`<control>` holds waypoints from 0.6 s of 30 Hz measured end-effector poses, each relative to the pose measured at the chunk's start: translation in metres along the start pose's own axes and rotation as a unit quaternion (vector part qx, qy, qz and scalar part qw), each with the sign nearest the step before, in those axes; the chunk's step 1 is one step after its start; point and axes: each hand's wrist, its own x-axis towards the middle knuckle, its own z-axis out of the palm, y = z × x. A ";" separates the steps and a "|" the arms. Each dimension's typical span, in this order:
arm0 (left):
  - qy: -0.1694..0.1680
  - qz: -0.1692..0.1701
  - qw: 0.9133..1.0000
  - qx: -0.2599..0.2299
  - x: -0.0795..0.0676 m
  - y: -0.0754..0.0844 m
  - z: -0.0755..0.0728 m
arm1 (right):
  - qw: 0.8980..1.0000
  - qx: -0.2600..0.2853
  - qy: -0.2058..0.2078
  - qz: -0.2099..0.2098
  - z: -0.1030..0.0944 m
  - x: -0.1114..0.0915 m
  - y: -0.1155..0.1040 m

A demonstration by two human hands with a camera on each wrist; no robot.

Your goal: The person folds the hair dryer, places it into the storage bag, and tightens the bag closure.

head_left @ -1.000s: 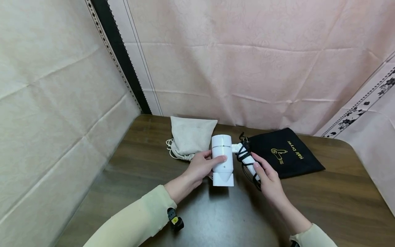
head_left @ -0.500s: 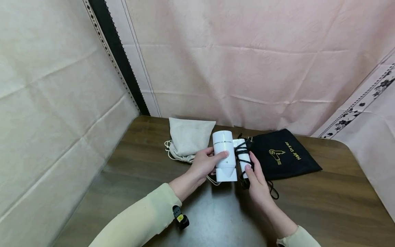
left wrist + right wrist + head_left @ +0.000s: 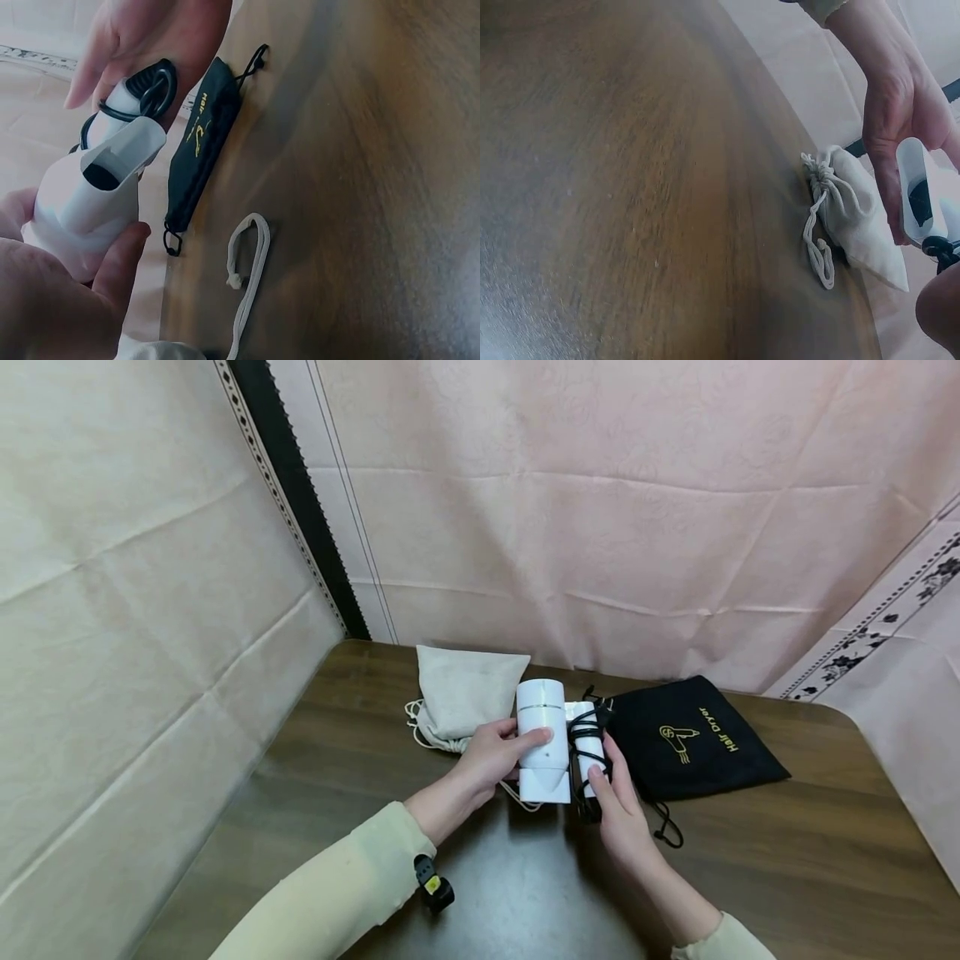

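Observation:
A white hair dryer (image 3: pixel 542 752) is held between both hands over the table. My left hand (image 3: pixel 491 758) grips its barrel, the thumb across the top. The handle (image 3: pixel 589 746) lies folded alongside the barrel, with a black cord (image 3: pixel 585 728) wound round it, and my right hand (image 3: pixel 622 810) grips that handle near its lower end. In the left wrist view the flat nozzle (image 3: pixel 124 154) faces the camera, and the coiled cord (image 3: pixel 154 88) rests by the right palm. The right wrist view shows the nozzle (image 3: pixel 915 187) at its right edge.
A cream drawstring pouch (image 3: pixel 468 689) lies behind my left hand, its cords (image 3: pixel 251 262) loose on the wooden table (image 3: pixel 337 752). Right of the dryer lies a black pouch (image 3: pixel 705 768) marked "Hair Dryer". Pale cloth (image 3: pixel 600 527) hangs at the table's back and sides.
The handle, angled away from the barrel a second ago, now sits alongside it. My right hand has moved left with it, uncovering the black pouch's drawstring.

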 end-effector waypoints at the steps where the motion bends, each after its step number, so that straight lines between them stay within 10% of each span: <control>1: -0.003 -0.003 1.000 -0.001 0.001 0.000 -0.001 | 1.000 0.003 -0.002 0.000 0.000 -0.001 0.000; 18: -0.020 -0.011 1.000 0.006 0.003 0.002 -0.016 | 0.995 0.076 -0.037 0.046 -0.001 -0.009 -0.006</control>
